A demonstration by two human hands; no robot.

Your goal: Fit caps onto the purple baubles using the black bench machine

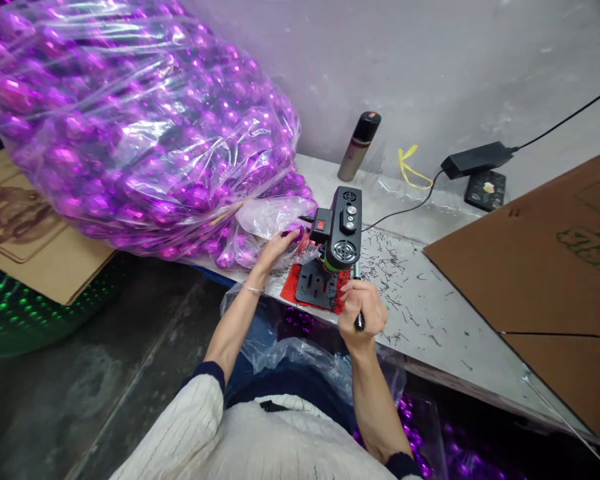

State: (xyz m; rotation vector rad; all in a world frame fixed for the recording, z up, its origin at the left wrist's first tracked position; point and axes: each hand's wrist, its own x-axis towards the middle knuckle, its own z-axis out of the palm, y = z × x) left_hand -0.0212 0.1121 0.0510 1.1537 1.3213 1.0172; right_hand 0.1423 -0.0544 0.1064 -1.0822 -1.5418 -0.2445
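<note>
A small black bench drill press stands on a slotted metal base over a red sheet. My right hand is closed around the machine's lever handle, at its right side. At the mouth of a big clear bag, my left hand is closed with a shiny purple bauble at its fingertips, left of the machine. The fingers are partly hidden by clear plastic. The bulging bag of purple baubles lies to the left.
Dark shavings litter the white table. Behind stand a dark bottle, a yellow tie and a black power adapter with its cord. A cardboard box is at right; green baubles are at lower left.
</note>
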